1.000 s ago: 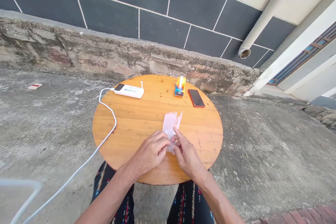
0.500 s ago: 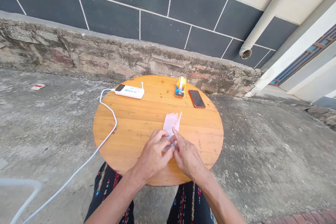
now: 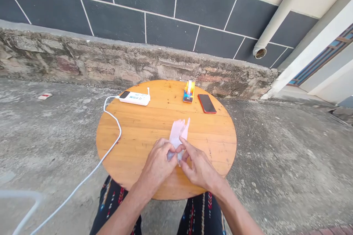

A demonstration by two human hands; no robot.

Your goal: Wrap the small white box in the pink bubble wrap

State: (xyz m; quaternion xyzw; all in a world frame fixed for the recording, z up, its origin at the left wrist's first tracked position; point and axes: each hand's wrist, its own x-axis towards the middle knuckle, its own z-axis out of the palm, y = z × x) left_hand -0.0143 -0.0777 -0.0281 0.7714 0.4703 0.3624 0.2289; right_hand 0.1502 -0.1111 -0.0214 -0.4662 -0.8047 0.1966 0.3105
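A thin, crumpled pale pink sheet (image 3: pixel 176 132), slightly see-through with an uneven far edge, lies on the round wooden table (image 3: pixel 132 128) in front of me. Its far end splits into narrow points; whether it is a bag or a single layer, I cannot tell. My left hand (image 3: pixel 161 159) pinches the near left part between thumb and index finger. Close against it, my right hand (image 3: pixel 197 163) has its fingers curled at the near right edge, the index fingertip meeting the left fingers. My fingers partly hide the near end.
At the back left lies a white device (image 3: pixel 135 98) with a dark screen; its white cable (image 3: pixel 92 170) runs off the table's left side. A yellow and blue tape dispenser (image 3: pixel 189 91) stands at the back, beside a red-edged phone (image 3: pixel 206 103). A stone-based wall (image 3: pixel 124 64) rises behind.
The sheet's far end has shifted slightly left and its narrow points have moved apart a little. My right thumb has come away from the left one. The view has tilted slightly.
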